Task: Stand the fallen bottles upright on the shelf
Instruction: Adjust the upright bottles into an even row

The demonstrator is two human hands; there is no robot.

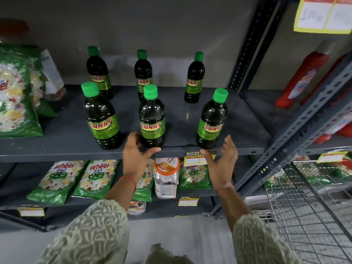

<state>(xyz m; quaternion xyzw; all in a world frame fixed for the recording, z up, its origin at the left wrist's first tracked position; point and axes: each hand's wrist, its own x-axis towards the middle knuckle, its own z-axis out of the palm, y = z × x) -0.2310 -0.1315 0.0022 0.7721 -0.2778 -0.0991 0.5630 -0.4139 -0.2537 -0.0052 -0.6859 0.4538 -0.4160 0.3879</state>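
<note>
Six green-capped bottles stand upright on the grey shelf (66, 134), in two rows of three. Back row: left bottle (99, 73), middle bottle (143, 75), right bottle (194, 78), all well apart. Front row, near the shelf's edge: front-left bottle (102, 117), front-middle bottle (152, 117), front-right bottle (212, 119). None lies on its side. Labels face me, reading SUNNY.

My left hand (136, 155) is at the shelf edge just left of the front-middle bottle's base. Fingers spread and loosely curved, thumb stretched along the edge under the bottle; it grips nothing. Whether the fingertips touch the bottle I cannot tell. A red thread sits on that wrist.

My right hand (222, 162) is raised in front of the shelf edge, just right of the front-right bottle's base, palm turned inward, fingers apart and empty. It does not touch the bottle.

Left on the same shelf: a green detergent bag (17, 92) leaning upright. On the lower shelf: more Wheel packs (57, 180) and a clear jar (166, 176) with an orange lid between my forearms. A wire basket (312, 206) stands at right, and red bottles (304, 77) sit on the next rack.
</note>
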